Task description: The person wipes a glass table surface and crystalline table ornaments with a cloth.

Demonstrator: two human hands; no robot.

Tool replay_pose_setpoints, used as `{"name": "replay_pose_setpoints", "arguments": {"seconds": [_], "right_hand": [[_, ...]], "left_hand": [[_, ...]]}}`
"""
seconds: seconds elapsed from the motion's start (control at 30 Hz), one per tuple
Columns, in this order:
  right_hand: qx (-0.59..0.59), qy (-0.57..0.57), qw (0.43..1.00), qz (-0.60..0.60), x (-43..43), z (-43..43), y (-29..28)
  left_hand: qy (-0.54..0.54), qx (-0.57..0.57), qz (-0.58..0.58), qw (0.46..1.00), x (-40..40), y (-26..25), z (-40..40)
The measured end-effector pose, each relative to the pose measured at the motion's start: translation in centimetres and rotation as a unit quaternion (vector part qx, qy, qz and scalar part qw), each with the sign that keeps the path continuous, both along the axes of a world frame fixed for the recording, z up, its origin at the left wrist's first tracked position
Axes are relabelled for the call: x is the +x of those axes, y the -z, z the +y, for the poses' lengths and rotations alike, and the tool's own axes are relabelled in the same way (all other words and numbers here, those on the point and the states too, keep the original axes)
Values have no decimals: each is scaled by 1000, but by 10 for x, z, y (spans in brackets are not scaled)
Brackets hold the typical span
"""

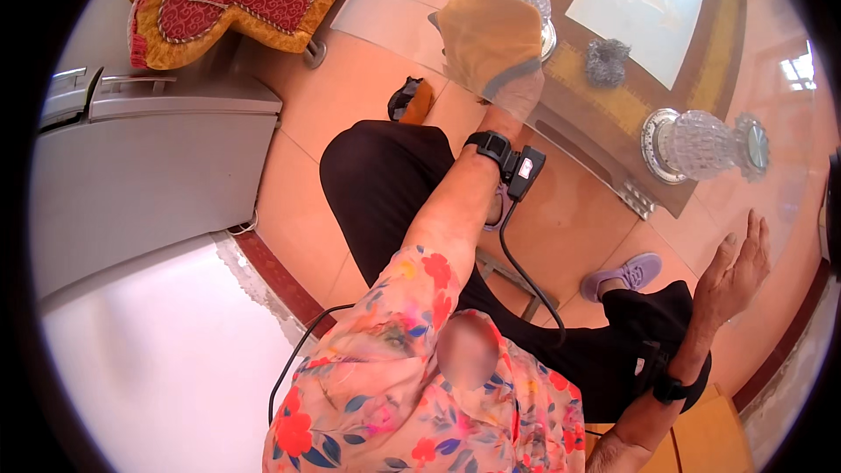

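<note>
My left hand is at the near edge of a glass tabletop, with its fingers covered by an orange-tan cloth edged in grey. The cloth looks spread over or wrapped around the fingers; its underside is hidden. Whether the hand is above or under the glass, I cannot tell. A dark strap and a small black device with a cable sit on that wrist. Out to the right, my right hand hangs above my knee, fingers extended, thumb apart, holding nothing. A grey wire scouring ball lies in the table area beyond the left hand.
Clear ribbed glass pillars stand beneath the tabletop, near a brown lower panel with a pale inset. A grey refrigerator stands left, beside a red-and-gold upholstered seat. An orange-and-black item appears near my left knee.
</note>
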State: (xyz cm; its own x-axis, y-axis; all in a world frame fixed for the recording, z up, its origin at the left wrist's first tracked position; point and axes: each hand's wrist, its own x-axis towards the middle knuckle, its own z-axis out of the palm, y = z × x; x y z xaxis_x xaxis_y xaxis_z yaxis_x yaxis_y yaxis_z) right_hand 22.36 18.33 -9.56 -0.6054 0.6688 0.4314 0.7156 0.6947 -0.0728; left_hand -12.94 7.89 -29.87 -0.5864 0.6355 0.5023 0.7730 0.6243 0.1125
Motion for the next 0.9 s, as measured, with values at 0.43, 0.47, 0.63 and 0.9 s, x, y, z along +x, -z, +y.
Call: {"name": "replay_pose_setpoints", "arguments": {"seconds": [0.43,0.47,0.63,0.9], "right_hand": [[13,35,999,0,1,0,3],[17,33,999,-5,0,0,4],[-2,46,999,1,-2,-3,3],[-2,33,999,0,-1,-2,2]], "left_hand": [[-106,172,-436,877,34,-30,-6],[-195,253,-574,754,34,-34,-12],[-179,631,-539,528,29,-78,-35],[-80,596,-488,633,18,-83,-24]]}}
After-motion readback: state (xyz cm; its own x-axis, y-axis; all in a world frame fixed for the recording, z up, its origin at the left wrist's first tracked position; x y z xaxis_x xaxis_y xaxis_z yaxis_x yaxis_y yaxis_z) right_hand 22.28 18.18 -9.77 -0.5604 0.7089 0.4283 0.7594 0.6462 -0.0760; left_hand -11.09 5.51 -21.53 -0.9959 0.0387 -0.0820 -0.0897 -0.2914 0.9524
